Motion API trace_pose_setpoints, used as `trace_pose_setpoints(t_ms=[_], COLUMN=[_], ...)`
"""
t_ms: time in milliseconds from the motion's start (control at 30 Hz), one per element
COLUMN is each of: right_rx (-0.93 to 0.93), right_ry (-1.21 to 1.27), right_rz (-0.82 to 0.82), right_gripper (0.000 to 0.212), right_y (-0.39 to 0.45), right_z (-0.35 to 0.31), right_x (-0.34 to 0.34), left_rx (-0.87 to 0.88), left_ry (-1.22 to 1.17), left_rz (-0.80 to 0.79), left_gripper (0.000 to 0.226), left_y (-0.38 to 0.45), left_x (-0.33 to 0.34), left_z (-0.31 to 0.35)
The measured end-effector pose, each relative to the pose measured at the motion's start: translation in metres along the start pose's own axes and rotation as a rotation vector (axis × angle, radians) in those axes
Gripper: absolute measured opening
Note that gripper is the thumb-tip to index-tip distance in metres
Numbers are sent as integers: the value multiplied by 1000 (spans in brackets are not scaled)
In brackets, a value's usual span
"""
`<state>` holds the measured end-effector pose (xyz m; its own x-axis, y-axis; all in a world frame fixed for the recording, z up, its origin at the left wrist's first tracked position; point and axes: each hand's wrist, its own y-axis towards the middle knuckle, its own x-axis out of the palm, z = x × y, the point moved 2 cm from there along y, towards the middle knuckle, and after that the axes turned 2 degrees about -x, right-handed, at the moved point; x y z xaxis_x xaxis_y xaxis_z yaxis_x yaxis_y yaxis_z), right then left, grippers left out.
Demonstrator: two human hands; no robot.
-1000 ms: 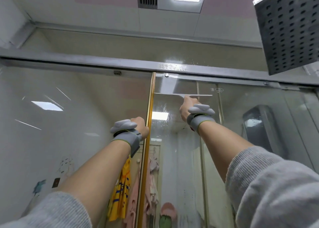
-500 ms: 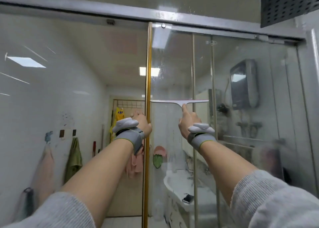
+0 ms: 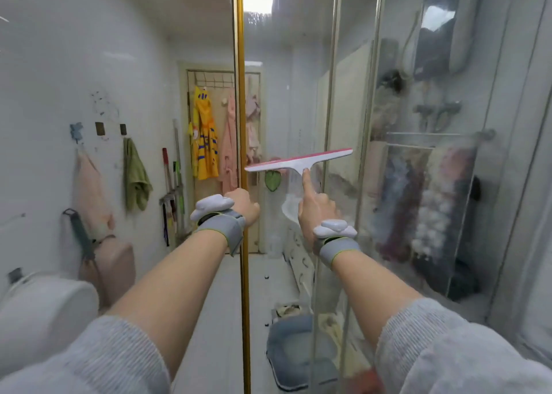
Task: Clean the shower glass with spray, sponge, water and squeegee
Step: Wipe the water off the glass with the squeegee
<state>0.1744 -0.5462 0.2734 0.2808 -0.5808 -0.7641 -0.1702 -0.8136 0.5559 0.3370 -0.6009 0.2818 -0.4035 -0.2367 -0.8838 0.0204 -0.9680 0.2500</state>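
My right hand (image 3: pixel 316 205) grips the handle of a white squeegee (image 3: pixel 298 160) with a pink blade edge, the index finger stretched up along its neck. The blade lies almost level, tilted up to the right, against the shower glass (image 3: pixel 286 101) just right of the gold door frame (image 3: pixel 240 125). My left hand (image 3: pixel 243 204) holds the edge of that gold frame at about the same height, its fingers wrapped out of sight behind it. Water streaks and droplets show on the glass above the blade.
Through the glass I see a toilet (image 3: pixel 38 310) at lower left, towels on wall hooks (image 3: pixel 134 175), robes on the door (image 3: pixel 206 137), and a blue mat (image 3: pixel 295 355) on the floor. A second glass panel (image 3: pixel 433 154) with a towel rail stands to the right.
The squeegee has come down the glass from just under the top rail to about mid height. The view has tipped downward with it. My left hand has slid down the gold frame.
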Motion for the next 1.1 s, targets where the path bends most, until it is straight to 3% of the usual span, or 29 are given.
trace_pose_setpoints(t_ms=[467, 633, 900, 967, 1100], right_rx=[182, 232, 180, 167, 133], right_ry=[42, 59, 70, 59, 54], right_rz=[-320, -411, -247, -138, -74], right_gripper=[77, 73, 63, 62, 55], right_y=[-137, -164, -138, -116, -67], right_z=[64, 75, 72, 73, 69], right_x=[146, 167, 113, 80, 15], left_rx=[-121, -123, -55, -11, 75], left_ry=[30, 54, 5, -14, -49], left_rz=[-276, -308, -237, -205, -180], left_gripper=[34, 30, 28, 30, 33], left_y=[-54, -58, -43, -41, -33], left_x=[168, 186, 139, 110, 58], left_z=[-74, -83, -58, -41, -5])
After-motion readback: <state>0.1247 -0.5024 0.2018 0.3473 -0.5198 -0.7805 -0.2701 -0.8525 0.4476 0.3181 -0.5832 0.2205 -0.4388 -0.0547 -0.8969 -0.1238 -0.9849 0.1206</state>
